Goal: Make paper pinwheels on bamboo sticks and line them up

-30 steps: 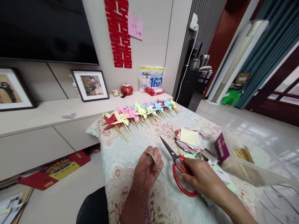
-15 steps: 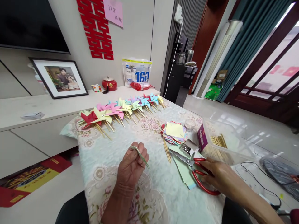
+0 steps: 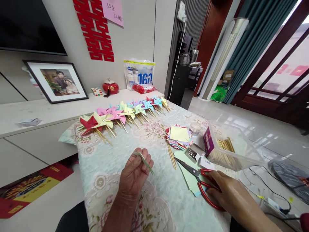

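My left hand (image 3: 132,178) is closed over the tablecloth, pinching a thin folded piece of green paper (image 3: 146,163) seen nearly edge-on. At the right, my right hand (image 3: 229,191) grips the red handles of a pair of scissors (image 3: 196,172). Their blades point away to the left, over several pale green paper sheets (image 3: 185,177). Just beyond the blades is a small open box of metal fasteners (image 3: 193,154). A stack of coloured paper squares (image 3: 180,133) lies farther back, beside a few thin wooden sticks (image 3: 172,156).
Finished paper pinwheels (image 3: 111,116) on sticks form a row along the table's far side. A clear plastic bin (image 3: 238,161) with wooden sticks stands at the right edge, near a small round clear container (image 3: 195,128). Behind the table is a white cabinet (image 3: 53,116).
The view has shifted slightly. My right hand and the scissor handles have turned and come a little lower and nearer, and the blades look darker. My left hand keeps its pinch on the paper.
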A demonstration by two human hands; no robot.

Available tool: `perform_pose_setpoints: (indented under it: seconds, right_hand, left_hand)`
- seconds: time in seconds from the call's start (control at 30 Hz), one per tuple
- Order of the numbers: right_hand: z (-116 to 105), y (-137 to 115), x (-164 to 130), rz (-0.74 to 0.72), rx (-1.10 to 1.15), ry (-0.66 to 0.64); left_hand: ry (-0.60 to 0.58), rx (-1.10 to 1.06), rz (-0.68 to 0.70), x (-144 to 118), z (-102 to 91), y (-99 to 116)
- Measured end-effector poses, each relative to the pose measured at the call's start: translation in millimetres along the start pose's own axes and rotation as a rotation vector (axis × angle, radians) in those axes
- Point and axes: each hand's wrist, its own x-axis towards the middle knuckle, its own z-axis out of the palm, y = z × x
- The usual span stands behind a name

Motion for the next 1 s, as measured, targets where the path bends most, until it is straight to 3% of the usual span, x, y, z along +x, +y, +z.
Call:
perform_pose_setpoints:
  seconds: [0.23,0.37,0.5,0.63,0.73,0.8,1.0]
  right_hand:
    - [21,11,-4,0.001,-0.063,-0.012]
    - [12,5,-9,-0.018,-0.101,0.065]
    - [-18,-36,-5,-0.172,0.113,0.138]
    - [-33,-100,28,-0.341,0.422,0.147]
    - [-20,-136,64,-0.386,0.610,0.228]
    - [-4,-146,82,-0.365,0.759,0.296]
    - [40,-141,97,-0.306,0.980,0.226]
  left_hand:
    - [0.050,0.040,0.000,1,-1.8,-2]
    - [0.123,0.080,0.001,3,-6.5,-5]
    - [0.216,0.170,-0.016,7,-9.2,-9]
    - [0.261,0.330,0.013,9,-8.0,-14]
    - [0.291,0.472,0.090,9,-8.4,-17]
    - [0.329,0.561,0.132,9,-9.9,-18]
    - [0.448,0.671,0.177,11,-11.8,-24]
